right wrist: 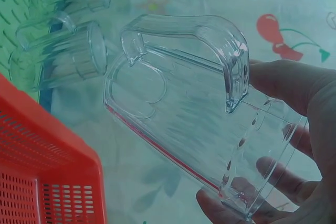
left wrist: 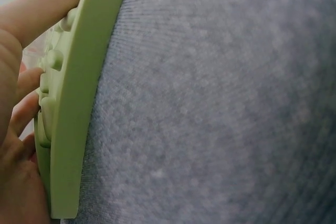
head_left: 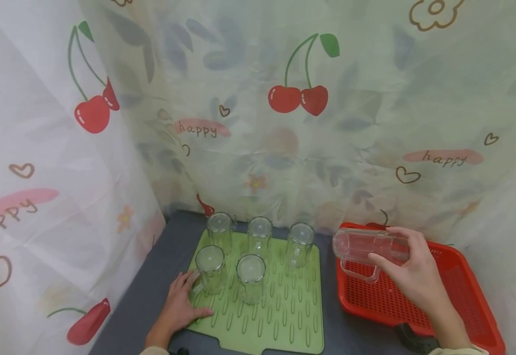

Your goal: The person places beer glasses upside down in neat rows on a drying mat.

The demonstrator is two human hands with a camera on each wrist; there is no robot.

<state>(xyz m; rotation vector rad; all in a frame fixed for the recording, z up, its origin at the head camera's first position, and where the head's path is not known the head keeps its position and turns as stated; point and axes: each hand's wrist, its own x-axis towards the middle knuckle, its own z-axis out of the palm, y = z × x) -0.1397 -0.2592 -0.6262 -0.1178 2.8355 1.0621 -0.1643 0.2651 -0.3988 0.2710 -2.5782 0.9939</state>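
My right hand (head_left: 413,266) grips a clear glass mug (head_left: 360,246) near its rim, tilted on its side above the red basket (head_left: 344,301). In the right wrist view the mug's handle (right wrist: 184,24) points upward, with my thumb beside it. My left hand (head_left: 180,305) rests at the left edge of the green drying mat (head_left: 284,315), fingers spread and thumb on the mat. Those fingers lie beside the handle of an upside-down glass mug (head_left: 211,271); whether they touch it I cannot tell. Several glass mugs stand upside down on the mat, one at front centre (head_left: 251,281).
Three mugs form the back row, with a left one (head_left: 220,231), a middle one (head_left: 259,236) and a right one (head_left: 300,244). A dark grey cloth (head_left: 151,276) covers the table. Patterned curtains (head_left: 249,148) enclose the back and sides. A black object (head_left: 413,339) lies by the basket's front edge.
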